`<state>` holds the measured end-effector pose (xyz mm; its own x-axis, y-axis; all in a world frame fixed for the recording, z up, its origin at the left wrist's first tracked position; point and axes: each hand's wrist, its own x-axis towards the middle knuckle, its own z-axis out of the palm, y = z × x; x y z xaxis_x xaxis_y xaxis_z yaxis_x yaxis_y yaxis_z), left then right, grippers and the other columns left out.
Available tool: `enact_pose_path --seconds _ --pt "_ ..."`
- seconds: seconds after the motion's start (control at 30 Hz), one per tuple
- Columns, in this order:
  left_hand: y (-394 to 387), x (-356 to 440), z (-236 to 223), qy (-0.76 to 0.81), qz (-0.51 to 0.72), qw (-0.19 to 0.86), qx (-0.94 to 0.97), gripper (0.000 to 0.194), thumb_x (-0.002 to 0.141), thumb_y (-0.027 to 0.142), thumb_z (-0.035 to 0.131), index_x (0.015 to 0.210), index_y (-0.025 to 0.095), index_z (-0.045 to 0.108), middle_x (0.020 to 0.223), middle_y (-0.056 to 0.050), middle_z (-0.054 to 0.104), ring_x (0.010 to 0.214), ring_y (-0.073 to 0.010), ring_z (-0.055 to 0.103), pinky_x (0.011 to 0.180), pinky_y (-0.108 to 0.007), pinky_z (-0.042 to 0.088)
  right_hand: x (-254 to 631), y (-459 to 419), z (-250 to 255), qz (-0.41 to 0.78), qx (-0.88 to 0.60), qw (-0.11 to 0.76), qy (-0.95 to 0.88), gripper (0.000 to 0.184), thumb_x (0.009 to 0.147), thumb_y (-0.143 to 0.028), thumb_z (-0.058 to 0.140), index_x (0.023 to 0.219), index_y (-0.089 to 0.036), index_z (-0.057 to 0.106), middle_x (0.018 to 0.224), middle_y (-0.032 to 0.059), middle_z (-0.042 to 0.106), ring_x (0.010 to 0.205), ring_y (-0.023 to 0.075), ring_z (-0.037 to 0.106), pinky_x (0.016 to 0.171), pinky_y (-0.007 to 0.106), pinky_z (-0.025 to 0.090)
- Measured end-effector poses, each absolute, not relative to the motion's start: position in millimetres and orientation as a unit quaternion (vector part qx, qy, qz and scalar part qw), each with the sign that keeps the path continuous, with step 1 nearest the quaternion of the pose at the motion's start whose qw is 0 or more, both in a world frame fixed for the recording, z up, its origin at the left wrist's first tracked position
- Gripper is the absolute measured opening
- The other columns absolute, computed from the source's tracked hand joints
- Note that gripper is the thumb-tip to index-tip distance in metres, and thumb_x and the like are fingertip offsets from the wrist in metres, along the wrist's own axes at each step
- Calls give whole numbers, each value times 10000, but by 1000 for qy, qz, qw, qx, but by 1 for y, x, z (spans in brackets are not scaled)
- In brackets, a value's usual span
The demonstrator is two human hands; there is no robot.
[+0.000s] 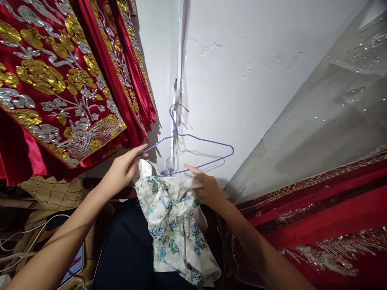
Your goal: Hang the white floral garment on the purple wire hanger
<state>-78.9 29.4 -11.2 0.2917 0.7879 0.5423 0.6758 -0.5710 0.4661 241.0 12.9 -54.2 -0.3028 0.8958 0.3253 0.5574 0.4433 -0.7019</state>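
A purple wire hanger (208, 140) is upright in front of the wall, its hook beside a metal upright. My left hand (127, 163) is closed around the hanger's left end, beside the collar or strap of a white top with blue and green flowers (178, 229). The top hangs below the hanger's lower bar, in front of dark cloth. My right hand (208, 187) grips the top's right shoulder just under that bar, index finger pointing left across it. Some of its fingers are hidden in the fabric. The hanger's right end is bare.
Red garments with gold and silver embroidery (81, 92) hang at upper left. A metal upright (179, 52) runs down the white wall (242, 80). Sheer sparkly fabric (317, 129) with a red border (326, 217) fills the right side. A cable (39, 229) lies at lower left.
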Motion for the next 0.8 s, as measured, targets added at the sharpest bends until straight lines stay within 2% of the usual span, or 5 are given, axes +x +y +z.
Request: enact_pose_path --seconds 0.13,0.27,0.5,0.7,0.8 --pt "35 -86 -9 469 368 27 803 338 961 183 419 1244 176 604 1104 -76 695 991 -201 656 907 -297 480 288 20 -38 148 -537 524 -645 596 858 -254 537 1452 -227 513 1311 87 660 846 211 693 715 317 566" --pt "40 -86 -5 472 343 17 812 267 960 174 421 1142 167 616 1081 -79 664 977 -207 630 892 -310 475 325 60 -26 126 -524 556 -633 399 854 -325 579 1192 -165 718 1193 107 719 1122 297 651 953 396 514" --pt "49 -84 -6 482 340 12 807 238 964 191 394 1045 163 616 1044 -93 526 1008 -221 550 918 -352 471 335 74 -18 41 -547 543 -636 452 835 -279 571 1279 -213 622 689 -6 659 592 182 595 582 282 474" --pt "53 -95 -8 500 328 2 801 262 975 257 399 1097 179 618 1128 -107 507 1155 -252 503 1019 -395 431 340 59 -5 224 -498 474 -691 224 847 -388 629 896 -202 745 784 33 689 732 214 643 601 279 475" --pt "54 -94 -8 508 318 29 800 282 983 302 391 1104 187 618 1134 -105 539 1134 -247 530 1005 -386 433 338 60 1 240 -505 524 -643 286 819 -404 690 1028 -213 726 698 17 673 596 187 606 523 277 450"
